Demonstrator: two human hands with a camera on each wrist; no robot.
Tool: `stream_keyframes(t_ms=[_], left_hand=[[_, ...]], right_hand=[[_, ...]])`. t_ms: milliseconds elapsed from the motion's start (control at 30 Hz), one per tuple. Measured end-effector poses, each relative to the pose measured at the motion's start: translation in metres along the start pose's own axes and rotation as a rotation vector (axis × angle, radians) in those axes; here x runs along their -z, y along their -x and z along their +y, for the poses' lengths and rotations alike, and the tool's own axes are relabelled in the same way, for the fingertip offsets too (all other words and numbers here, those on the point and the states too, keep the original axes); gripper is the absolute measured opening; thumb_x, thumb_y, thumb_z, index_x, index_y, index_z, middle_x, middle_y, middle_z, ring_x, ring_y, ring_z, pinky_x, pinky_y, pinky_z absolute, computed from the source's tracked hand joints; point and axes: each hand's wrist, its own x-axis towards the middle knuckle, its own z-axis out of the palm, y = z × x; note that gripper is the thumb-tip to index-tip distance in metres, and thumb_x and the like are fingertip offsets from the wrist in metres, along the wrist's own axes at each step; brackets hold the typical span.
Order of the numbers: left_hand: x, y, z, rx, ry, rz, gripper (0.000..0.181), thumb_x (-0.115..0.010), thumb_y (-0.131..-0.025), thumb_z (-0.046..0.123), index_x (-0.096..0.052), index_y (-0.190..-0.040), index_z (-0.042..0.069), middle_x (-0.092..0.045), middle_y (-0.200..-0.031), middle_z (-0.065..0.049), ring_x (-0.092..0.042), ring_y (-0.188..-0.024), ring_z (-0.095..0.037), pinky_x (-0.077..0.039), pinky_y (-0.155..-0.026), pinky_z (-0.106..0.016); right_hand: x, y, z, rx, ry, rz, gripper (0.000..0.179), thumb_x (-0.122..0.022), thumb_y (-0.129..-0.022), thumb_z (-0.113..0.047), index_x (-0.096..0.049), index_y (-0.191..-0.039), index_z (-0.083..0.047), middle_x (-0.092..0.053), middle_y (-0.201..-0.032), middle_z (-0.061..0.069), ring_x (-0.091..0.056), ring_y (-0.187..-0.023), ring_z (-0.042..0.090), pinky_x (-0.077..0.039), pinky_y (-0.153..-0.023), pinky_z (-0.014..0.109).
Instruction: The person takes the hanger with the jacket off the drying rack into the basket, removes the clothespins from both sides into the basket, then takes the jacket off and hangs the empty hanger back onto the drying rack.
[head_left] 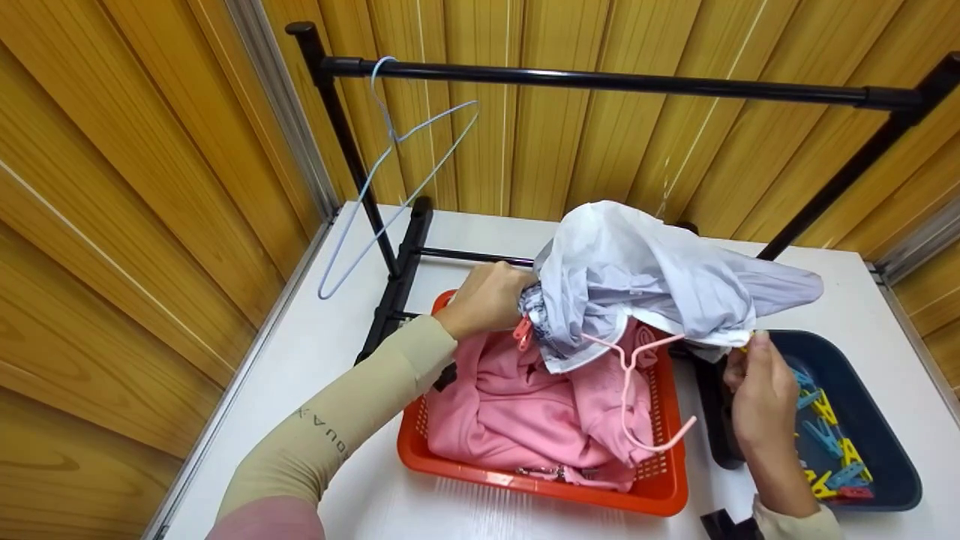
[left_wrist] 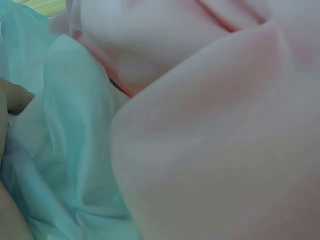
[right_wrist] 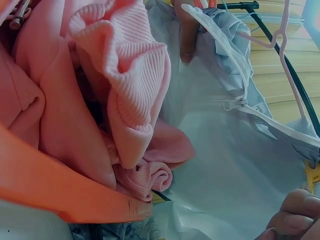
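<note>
A thin white zip jacket (head_left: 637, 262) hangs bunched above the red basket, with a pink hanger (head_left: 627, 367) partly inside it, hook downward. My left hand (head_left: 491, 296) grips the jacket's left side, its fingertips hidden by cloth in the head view. Beside that hand a red clothespin (head_left: 523, 331) sits at the jacket's edge. At the opposite edge my right hand (head_left: 765, 394) pinches a yellow clothespin (right_wrist: 313, 175) against the cloth. The jacket's zipper pull (right_wrist: 234, 104) shows in the right wrist view. Cloth fills most of the left wrist view.
Pink clothing (head_left: 517, 409) fills the red basket (head_left: 540, 487). To the right, a dark blue tray (head_left: 896, 450) holds several blue and yellow clothespins. Behind stands a black rack with a crossbar (head_left: 600, 79), a pale blue hanger (head_left: 442, 169) on its left end.
</note>
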Motion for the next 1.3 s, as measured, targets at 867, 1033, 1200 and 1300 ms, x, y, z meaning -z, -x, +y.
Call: stream_keyframes(t_ms=[867, 1033, 1200, 1300], left_hand=[[0.0, 0.001, -0.005, 0.03, 0.029, -0.004, 0.005, -0.064, -0.07, 0.014, -0.06, -0.071, 0.018, -0.063, -0.063, 0.001, -0.059, -0.058, -0.019, -0.048, -0.054, -0.038], [-0.001, 0.002, -0.005, 0.043, 0.037, -0.008, 0.008, -0.066, -0.071, 0.018, -0.058, -0.071, 0.019, -0.061, -0.063, 0.001, -0.059, -0.059, -0.019, -0.047, -0.053, -0.038], [-0.002, 0.002, -0.004, 0.04, 0.045, 0.006, 0.008, -0.064, -0.07, 0.016, -0.057, -0.07, 0.018, -0.06, -0.062, 0.002, -0.056, -0.058, -0.018, -0.046, -0.053, -0.037], [-0.002, 0.003, -0.003, 0.041, 0.046, 0.011, 0.007, -0.063, -0.069, 0.014, -0.057, -0.071, 0.018, -0.059, -0.062, 0.002, -0.055, -0.058, -0.017, -0.046, -0.053, -0.037]], right_hand=[[0.008, -0.001, -0.001, 0.036, -0.125, 0.242, 0.037, -0.054, -0.098, -0.023, -0.053, -0.072, 0.003, -0.042, -0.056, -0.003, -0.038, -0.051, 0.01, -0.029, -0.046, 0.019], [0.01, 0.001, 0.001, -0.005, -0.143, 0.252, 0.041, -0.053, -0.099, -0.028, -0.052, -0.074, 0.005, -0.041, -0.059, -0.003, -0.038, -0.056, 0.012, -0.028, -0.05, 0.02], [0.012, 0.001, 0.007, -0.077, -0.302, 0.26, 0.043, -0.053, -0.098, -0.031, -0.051, -0.072, 0.004, -0.043, -0.061, -0.001, -0.038, -0.058, 0.014, -0.029, -0.053, 0.02], [0.014, 0.001, 0.01, -0.164, -0.464, 0.273, 0.045, -0.052, -0.099, -0.034, -0.052, -0.07, 0.002, -0.046, -0.059, 0.0, -0.037, -0.056, 0.015, -0.03, -0.054, 0.021]])
